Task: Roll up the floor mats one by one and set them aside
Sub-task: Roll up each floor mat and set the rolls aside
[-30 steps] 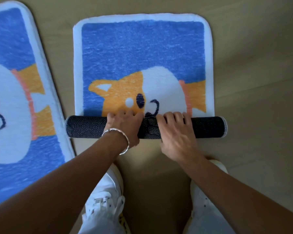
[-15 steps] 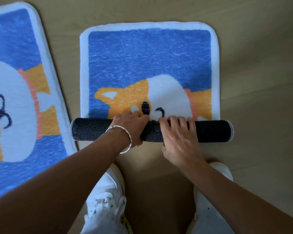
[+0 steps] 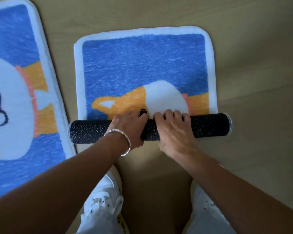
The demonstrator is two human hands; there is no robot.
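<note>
A blue floor mat [image 3: 142, 65] with a white border and an orange and white dog picture lies on the wooden floor in front of me. Its near part is rolled into a dark dotted roll [image 3: 208, 125] lying across the mat. My left hand [image 3: 128, 127] and my right hand [image 3: 174, 129] sit side by side on the middle of the roll, fingers curled over its far side. A silver bracelet circles my left wrist.
A second, flat blue mat [image 3: 15, 81] of the same design lies to the left, close to the roll's left end. My two white shoes [image 3: 101, 203] stand just behind the roll. Bare wooden floor [image 3: 260, 65] stretches to the right.
The roll has moved farther up the mat and grown thicker, covering more of the dog picture. Both hands travelled forward with it.
</note>
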